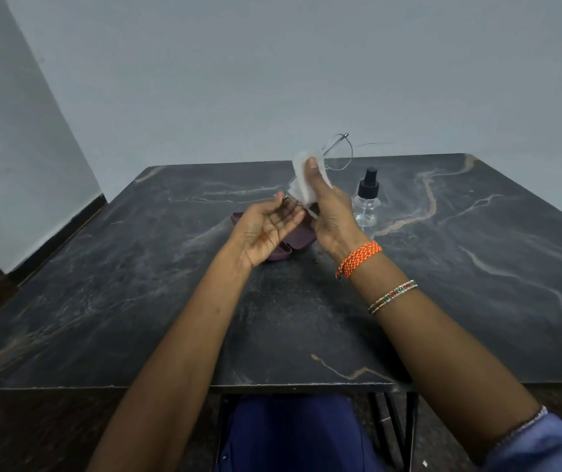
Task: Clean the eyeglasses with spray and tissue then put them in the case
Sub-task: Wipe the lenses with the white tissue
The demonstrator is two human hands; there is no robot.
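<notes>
Dark marbled stone, pale veins running through it: that is the surface point(136, 301) I look down on from the head camera. Both of my hands are raised above it, close together. My right hand point(332, 212) pinches a white tissue point(301, 180), thumb pressed on it, folded over one lens of the eyeglasses point(339, 155). The other lens and a thin temple arm stick up and to the right, clear of the tissue. My left hand point(266, 229) is palm-up with fingers loosely curled, fingertips at the lower edge of the frame; I cannot tell how firmly it grips. Under the hands, a maroon case point(303, 238) lies on the surface. Just right of my right hand stands a clear spray bottle point(366, 206) with a black pump top, upright.
</notes>
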